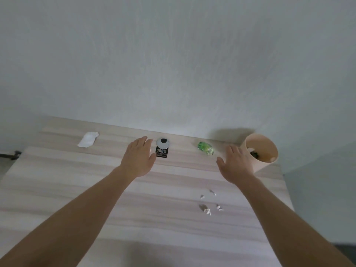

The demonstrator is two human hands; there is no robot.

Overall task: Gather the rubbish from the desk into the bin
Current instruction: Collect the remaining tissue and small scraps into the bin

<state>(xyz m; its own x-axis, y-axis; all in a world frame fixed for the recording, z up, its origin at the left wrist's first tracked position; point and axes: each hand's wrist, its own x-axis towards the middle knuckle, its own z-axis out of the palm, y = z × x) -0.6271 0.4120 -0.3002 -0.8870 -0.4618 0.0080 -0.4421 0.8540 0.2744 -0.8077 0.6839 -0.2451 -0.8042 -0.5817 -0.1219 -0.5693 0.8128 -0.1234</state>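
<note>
The left hand (137,158) and right hand (236,164) were spread flat, empty. The crumpled green plastic wrapper (205,148) looked light, soft and slippery; pinching its bunched middle seemed best.

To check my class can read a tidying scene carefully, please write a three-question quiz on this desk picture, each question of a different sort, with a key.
1. True or false: the left hand holds the white tissue.
2. Which item lies nearest the bin? A) white tissue B) green wrapper C) black 100% tag
3. Fill in: the right hand, fingers straight, is closest to the ___.
Key: 1 false; 2 B; 3 bin.
</note>
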